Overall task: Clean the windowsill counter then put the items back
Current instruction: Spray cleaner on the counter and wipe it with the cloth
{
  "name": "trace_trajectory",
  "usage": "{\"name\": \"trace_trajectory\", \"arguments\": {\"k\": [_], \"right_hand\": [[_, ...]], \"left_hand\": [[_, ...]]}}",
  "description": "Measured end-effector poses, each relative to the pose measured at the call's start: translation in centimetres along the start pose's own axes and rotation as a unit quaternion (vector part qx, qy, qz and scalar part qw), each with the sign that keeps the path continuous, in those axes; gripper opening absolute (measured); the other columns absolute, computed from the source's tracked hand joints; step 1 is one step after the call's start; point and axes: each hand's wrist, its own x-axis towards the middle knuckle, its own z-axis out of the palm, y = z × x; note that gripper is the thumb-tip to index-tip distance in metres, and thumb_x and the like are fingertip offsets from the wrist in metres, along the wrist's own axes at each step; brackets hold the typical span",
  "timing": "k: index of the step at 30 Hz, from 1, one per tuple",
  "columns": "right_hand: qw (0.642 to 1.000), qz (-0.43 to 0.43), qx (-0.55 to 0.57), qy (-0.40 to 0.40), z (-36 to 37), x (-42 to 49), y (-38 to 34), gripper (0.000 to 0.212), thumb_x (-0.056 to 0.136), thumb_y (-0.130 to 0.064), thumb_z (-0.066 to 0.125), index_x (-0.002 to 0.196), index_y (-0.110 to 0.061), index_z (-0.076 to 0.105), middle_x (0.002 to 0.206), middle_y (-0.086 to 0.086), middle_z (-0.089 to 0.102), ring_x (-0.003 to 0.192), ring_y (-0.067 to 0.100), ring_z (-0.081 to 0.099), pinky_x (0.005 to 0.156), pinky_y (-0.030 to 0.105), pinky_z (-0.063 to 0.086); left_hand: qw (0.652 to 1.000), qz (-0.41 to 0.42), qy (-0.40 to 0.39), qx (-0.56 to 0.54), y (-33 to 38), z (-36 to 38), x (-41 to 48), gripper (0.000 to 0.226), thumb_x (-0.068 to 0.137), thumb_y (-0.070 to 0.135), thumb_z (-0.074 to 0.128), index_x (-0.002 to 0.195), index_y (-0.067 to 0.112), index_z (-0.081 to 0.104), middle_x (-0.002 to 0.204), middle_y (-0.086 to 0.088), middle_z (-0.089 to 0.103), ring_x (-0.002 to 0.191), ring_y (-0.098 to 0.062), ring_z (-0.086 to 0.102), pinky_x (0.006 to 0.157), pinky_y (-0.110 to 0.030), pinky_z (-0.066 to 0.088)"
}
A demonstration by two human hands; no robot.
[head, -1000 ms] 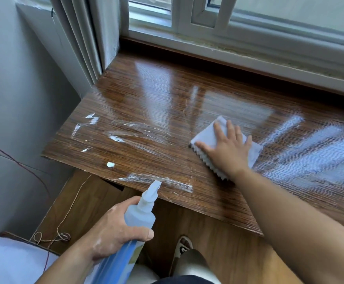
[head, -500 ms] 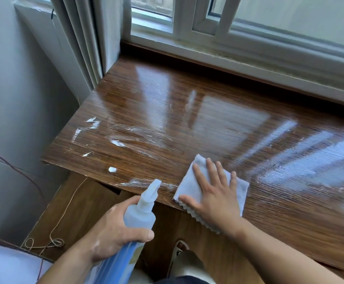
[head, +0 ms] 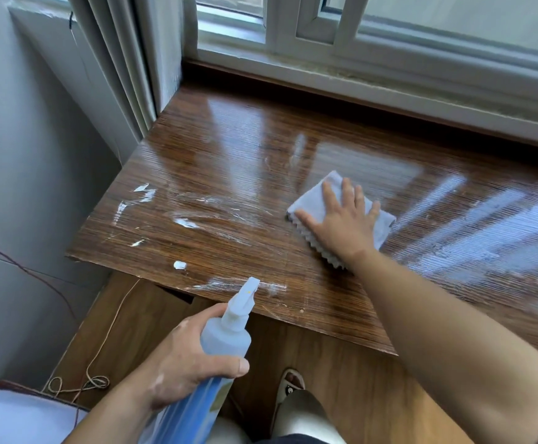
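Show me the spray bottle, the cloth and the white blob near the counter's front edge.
spray bottle [head: 226,341]: head view, translucent shoulder below the nozzle.
cloth [head: 311,198]: head view, bare far-left corner.
white blob [head: 179,265]: head view, its middle.

Bare forearms, a pale trouser leg, a light open-toed sandal with a dark dot

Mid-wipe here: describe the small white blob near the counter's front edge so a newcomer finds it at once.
Start at the brown wooden counter below the window and follow its front edge toward the left wall. The blob sits just inside that edge, left of the nozzle of the spray bottle. Unlike the thin white streaks around it, it is one compact, solid dab.
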Motion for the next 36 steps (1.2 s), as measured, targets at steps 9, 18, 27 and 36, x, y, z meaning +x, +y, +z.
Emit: {"name": "trace_trajectory", "arguments": {"k": [9,18,27,36], "right_hand": [[0.994,-0.108,-0.025,-0.014,4.4,-15.2,-3.3,0.088,0.088,-0.089,0.016,0.161,-0.039,0.011,0.171,0.003,0.0,0.157,0.029,-0.005,0.12,0.065,-0.003],[0.997,0.075,-0.016,-0.003,-0.5,-4.9,6.8,0.098,0.078,-0.097,0.009,0.159,-0.043,0.004,0.171,-0.005,-0.005,0.156,0.023,-0.004,0.121,0.062,-0.001],[0.975,0.219,0.022,0.023,-0.8,-9.2,12.7,0.1,0.078,-0.096,0.003,0.16,-0.039,0.003,0.171,0.001,-0.003,0.156,0.027,-0.003,0.12,0.066,0.0],[1.0,-0.017,-0.021,0.002,3.9,-14.7,-4.6,0.089,0.089,-0.086,0.014,0.162,-0.035,0.008,0.171,0.006,-0.005,0.156,0.032,-0.008,0.119,0.063,-0.012]], "left_hand": [[1.0,0.013,-0.01,0.0,0.9,-1.7,0.3,0.071,0.052,0.045,0.089,0.12,0.048,0.067,0.103,-0.011,0.073,0.094,-0.028,0.071,0.089,-0.044,0.058],[0.999,0.02,-0.032,0.031,1.5,-1.7,0.4,0.076,0.048,0.053,0.088,0.12,0.054,0.065,0.106,-0.009,0.074,0.093,-0.024,0.072,0.092,-0.045,0.058],[0.998,0.038,-0.038,0.038,1.3,-1.8,-0.2,0.079,0.05,0.058,0.087,0.125,0.054,0.062,0.107,-0.008,0.073,0.093,-0.02,0.071,0.09,-0.04,0.058],[0.999,0.03,-0.029,0.022,0.3,-2.6,-0.1,0.078,0.051,0.053,0.09,0.125,0.049,0.064,0.106,-0.011,0.074,0.093,-0.025,0.072,0.091,-0.046,0.058]]}}
